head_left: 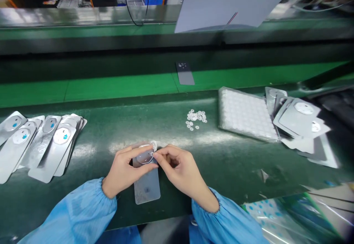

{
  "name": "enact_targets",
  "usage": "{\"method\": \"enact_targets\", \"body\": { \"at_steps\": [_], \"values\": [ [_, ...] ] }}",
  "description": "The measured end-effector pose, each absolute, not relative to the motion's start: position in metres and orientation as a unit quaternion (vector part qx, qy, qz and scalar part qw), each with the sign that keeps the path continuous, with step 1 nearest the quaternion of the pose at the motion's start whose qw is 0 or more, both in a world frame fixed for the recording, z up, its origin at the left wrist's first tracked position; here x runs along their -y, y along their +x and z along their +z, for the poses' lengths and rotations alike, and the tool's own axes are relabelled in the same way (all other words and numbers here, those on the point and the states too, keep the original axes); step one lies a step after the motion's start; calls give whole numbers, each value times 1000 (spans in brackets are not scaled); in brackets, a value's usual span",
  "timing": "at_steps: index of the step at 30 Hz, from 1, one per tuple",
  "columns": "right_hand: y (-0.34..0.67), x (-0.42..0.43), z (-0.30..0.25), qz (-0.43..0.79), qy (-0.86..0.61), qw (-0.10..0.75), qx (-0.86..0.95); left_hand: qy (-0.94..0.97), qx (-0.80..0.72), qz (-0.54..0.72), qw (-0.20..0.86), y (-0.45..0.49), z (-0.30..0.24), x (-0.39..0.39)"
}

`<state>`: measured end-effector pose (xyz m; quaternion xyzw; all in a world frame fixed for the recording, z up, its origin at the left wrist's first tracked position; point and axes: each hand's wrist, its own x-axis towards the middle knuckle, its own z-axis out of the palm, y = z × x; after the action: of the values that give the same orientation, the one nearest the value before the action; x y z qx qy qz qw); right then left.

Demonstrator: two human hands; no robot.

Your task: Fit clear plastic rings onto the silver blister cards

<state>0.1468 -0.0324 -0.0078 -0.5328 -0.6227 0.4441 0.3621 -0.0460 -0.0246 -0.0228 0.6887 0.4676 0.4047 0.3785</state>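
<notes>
A grey rectangular panel [148,187] with a round window lies on the dark green worktop near the front edge. My left hand [123,170] holds the panel's upper end, thumb and fingers closed on it. My right hand [179,168] pinches a thin clear film [153,146] at the panel's top right corner, fingers pressed together. Both arms wear light blue sleeves.
A fanned stack of similar grey panels [41,140] lies at the left. Small white discs [195,119] sit in a loose heap at the middle. A white tray [245,114] and more panels [300,126] lie at the right. One dark panel [184,73] rests on the green conveyor belt.
</notes>
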Motion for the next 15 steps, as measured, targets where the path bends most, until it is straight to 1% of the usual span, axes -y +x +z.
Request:
{"method": "enact_targets", "body": {
  "at_steps": [10, 12, 15],
  "values": [
    [139, 33, -8, 400, -542, 364, 644, 660, -466, 422, 411, -44, -24, 24],
    [139, 33, -7, 395, -543, 361, 647, 628, -470, 422, 455, -43, -23, 25],
    [142, 30, -6, 395, -548, 355, 647, 524, -450, 431, 580, -42, -21, 28]
  ]
}}
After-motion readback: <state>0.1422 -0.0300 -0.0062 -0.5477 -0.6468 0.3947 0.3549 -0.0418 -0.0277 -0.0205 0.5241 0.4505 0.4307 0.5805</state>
